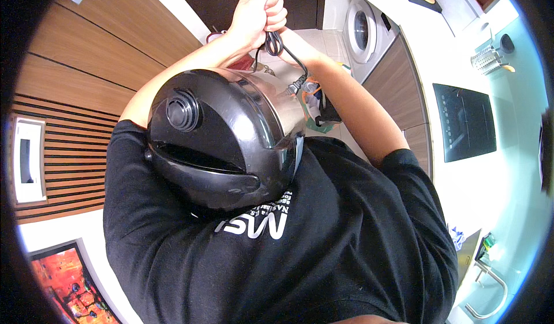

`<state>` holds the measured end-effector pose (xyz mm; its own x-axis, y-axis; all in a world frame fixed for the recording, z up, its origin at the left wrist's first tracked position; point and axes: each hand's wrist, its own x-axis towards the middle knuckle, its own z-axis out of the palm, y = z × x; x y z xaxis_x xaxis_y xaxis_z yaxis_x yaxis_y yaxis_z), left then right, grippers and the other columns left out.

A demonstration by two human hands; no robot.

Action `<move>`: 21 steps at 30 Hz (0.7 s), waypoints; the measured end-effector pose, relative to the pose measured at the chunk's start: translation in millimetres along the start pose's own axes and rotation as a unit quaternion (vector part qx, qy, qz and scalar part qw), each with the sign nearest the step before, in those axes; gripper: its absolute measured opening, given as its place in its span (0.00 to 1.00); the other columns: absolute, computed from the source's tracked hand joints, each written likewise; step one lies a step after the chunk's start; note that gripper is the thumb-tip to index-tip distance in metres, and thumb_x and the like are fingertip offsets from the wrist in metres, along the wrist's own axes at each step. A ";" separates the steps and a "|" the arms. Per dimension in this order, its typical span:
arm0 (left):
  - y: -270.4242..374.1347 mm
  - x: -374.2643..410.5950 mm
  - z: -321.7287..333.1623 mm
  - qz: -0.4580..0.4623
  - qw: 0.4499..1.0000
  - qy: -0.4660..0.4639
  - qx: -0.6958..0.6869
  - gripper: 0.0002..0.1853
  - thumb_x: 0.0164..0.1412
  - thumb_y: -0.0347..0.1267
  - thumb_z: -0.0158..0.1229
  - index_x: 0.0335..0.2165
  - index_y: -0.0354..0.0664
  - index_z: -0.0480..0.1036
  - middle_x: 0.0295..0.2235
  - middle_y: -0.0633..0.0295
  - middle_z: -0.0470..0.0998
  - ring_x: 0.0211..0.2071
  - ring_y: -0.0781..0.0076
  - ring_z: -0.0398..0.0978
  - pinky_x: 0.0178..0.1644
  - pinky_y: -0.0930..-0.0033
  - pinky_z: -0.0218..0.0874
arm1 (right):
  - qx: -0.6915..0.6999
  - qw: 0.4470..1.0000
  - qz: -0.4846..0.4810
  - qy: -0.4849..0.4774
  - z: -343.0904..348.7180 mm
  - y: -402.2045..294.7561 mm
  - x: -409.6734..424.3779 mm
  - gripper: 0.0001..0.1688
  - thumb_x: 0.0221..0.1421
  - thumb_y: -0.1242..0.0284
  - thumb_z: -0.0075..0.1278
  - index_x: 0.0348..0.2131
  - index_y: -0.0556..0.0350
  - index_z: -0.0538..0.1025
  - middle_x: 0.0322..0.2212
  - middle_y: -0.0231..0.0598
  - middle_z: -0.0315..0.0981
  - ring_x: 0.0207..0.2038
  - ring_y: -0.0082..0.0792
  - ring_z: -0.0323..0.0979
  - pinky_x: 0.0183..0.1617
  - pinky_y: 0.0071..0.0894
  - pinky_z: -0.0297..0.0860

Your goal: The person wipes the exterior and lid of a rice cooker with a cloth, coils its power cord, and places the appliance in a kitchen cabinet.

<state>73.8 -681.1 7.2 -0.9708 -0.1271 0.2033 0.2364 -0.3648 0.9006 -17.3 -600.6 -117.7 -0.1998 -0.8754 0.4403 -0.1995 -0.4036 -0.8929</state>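
A black rice cooker (207,138) with a steam vent, a carry handle and a shiny metal body rests tilted against my chest, inside the crook of my left arm. Beyond it, my left hand (262,14) makes a fist with the thumb up. A bundled black power cord (273,43) hangs from the bottom of that fist, and its ribbed plug end (296,85) dangles beside the cooker. Only the wrist side of my right hand (295,47) shows, close behind the left one; its fingers are hidden.
On the right runs a white counter (463,185) with a black hob (465,122), a metal utensil holder (487,61) and a tap (497,287). A washing machine (361,29) stands ahead. Bags (320,107) lie on the floor below my right forearm. Wood panelling (86,60) lines the left.
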 end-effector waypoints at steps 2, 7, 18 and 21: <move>2.3 -2.5 2.4 0.042 0.998 0.008 0.053 0.28 0.70 0.49 0.40 0.16 0.49 0.52 0.14 0.73 0.47 0.14 0.82 0.44 0.17 0.77 0.39 | 0.046 0.994 0.041 -0.086 8.1 -26.4 -0.5 0.08 0.60 0.76 0.48 0.37 0.62 0.77 0.28 0.34 0.75 0.29 0.24 0.71 0.37 0.26 0.70; 0.6 -4.2 -3.2 0.063 0.993 0.061 0.078 0.28 0.68 0.51 0.41 0.17 0.49 0.51 0.14 0.72 0.49 0.14 0.82 0.46 0.17 0.78 0.40 | 0.082 0.939 0.329 0.059 10.0 -93.5 -18.2 0.09 0.59 0.71 0.50 0.34 0.54 0.80 0.25 0.34 0.74 0.23 0.24 0.67 0.29 0.21 0.64; -5.8 -1.1 -20.6 0.016 0.990 0.131 0.056 0.26 0.68 0.48 0.45 0.17 0.49 0.53 0.16 0.73 0.48 0.15 0.82 0.45 0.18 0.77 0.40 | -0.412 0.898 0.127 0.093 65.3 -156.5 -70.3 0.09 0.49 0.78 0.43 0.23 0.68 0.74 0.25 0.63 0.75 0.32 0.56 0.77 0.40 0.49 0.72; -6.5 -0.8 -21.7 0.009 0.987 0.147 0.057 0.26 0.68 0.48 0.45 0.17 0.49 0.53 0.16 0.73 0.47 0.15 0.82 0.45 0.18 0.77 0.41 | -0.485 0.855 0.172 0.062 64.2 -159.0 -68.8 0.10 0.50 0.76 0.45 0.24 0.66 0.75 0.24 0.61 0.75 0.31 0.56 0.77 0.37 0.48 0.73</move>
<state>73.9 -698.6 -7.1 -0.9087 -0.4014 0.1143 0.2308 -0.2551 0.9390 89.8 -493.2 -12.1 -0.4946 -0.8387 0.2279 -0.7987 0.3353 -0.4996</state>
